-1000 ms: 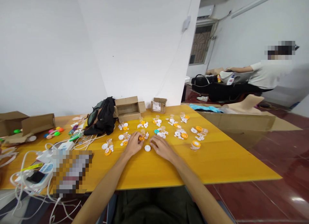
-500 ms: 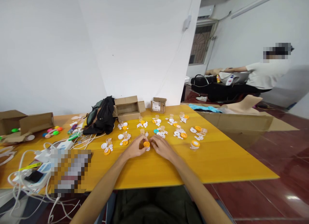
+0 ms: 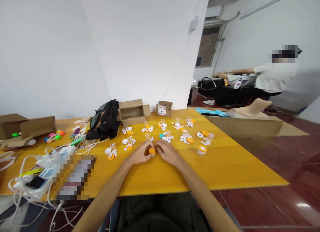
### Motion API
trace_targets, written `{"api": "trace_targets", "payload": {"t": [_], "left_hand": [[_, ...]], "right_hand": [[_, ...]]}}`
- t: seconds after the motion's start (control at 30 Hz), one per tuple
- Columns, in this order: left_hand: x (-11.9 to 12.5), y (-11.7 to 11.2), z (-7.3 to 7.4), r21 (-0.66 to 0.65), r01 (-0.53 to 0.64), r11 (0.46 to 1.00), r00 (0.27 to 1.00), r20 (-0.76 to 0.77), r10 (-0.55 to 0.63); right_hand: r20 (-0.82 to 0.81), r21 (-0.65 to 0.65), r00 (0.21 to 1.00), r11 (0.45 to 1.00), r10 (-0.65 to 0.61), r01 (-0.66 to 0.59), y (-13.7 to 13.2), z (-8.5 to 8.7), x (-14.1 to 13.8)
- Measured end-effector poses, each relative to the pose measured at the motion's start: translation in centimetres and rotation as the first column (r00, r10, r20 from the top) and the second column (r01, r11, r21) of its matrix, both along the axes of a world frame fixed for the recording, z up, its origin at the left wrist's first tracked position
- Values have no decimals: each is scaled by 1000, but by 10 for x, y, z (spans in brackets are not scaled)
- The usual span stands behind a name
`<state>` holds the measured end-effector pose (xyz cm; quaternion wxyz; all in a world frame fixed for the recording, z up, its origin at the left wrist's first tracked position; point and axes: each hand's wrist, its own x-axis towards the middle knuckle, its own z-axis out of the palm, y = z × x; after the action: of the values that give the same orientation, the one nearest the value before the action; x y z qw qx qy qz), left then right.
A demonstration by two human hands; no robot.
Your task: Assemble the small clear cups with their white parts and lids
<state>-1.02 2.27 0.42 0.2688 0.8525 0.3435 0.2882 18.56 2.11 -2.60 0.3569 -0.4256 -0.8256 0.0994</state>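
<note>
Lots of small parts (image 3: 183, 138) lie in little heaps on the desk (image 3: 160, 178), just past both hands. A jar (image 3: 202, 149) with an orange lid stands off to the right. At the back are a black bag (image 3: 110, 123), an open box (image 3: 133, 112) and a small box (image 3: 164, 109). A white plug strip (image 3: 45, 176) is far left. Behind, on the right, sits a person (image 3: 271, 79) in a white top.

The desk is smooth and yellow. The boxes are brown card, the bag is soft and lumpy, and the jar is clear.

The orange cap (image 3: 152, 151) is round. It sits between the thumb and fingers of the left hand (image 3: 140, 154), which grip it. The right hand (image 3: 168, 152) is just beside it, fingers bent; I can't tell if its grip has anything.
</note>
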Motion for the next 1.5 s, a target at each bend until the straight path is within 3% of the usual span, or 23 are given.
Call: {"api": "trace_targets", "payload": {"t": [1.5], "left_hand": [[-1, 0, -1, 136, -5, 991, 993, -119, 21]], "right_hand": [[7, 37, 1000, 999, -6, 6, 1, -2, 0]]}}
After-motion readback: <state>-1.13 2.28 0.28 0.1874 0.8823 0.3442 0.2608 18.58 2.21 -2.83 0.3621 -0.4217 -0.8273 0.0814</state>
